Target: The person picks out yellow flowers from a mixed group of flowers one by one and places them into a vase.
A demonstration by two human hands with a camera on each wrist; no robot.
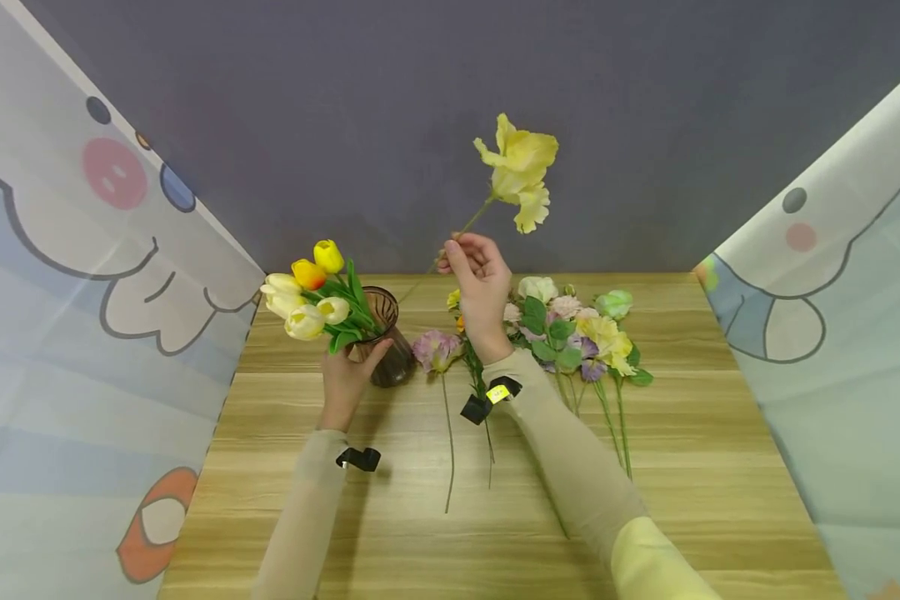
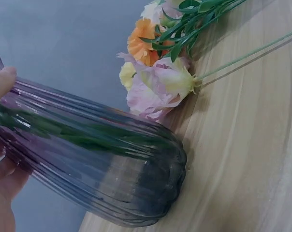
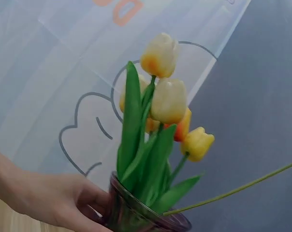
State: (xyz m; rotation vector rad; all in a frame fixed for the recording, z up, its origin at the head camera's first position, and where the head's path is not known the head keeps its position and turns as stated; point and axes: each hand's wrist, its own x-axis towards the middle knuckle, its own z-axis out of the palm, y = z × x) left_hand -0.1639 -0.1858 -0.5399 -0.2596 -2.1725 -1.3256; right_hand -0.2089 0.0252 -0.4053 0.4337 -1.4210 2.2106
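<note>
A ribbed, purple-brown glass vase (image 1: 392,364) stands near the back of the table, holding several white, yellow and orange tulips (image 1: 305,322). My left hand (image 1: 343,385) grips the vase just below its rim, thumb on the near side. My right hand (image 1: 485,292) pinches the thin stem of a yellow flower with ruffled petals (image 1: 523,158) between thumb and fingers, bloom upward. In the right wrist view the stem (image 3: 233,192) slants down to the vase's mouth beside the tulip leaves. Whether its tip is inside cannot be told. Green tulip stems show through the glass in the left wrist view.
Right of the vase a pink-purple flower (image 1: 437,350) lies with its stem toward the front. Further right lie several more flowers, among them a white rose (image 1: 537,288) and a yellow bloom (image 1: 607,340). A grey wall (image 1: 390,150) rises behind the table; printed cloths hang at both sides.
</note>
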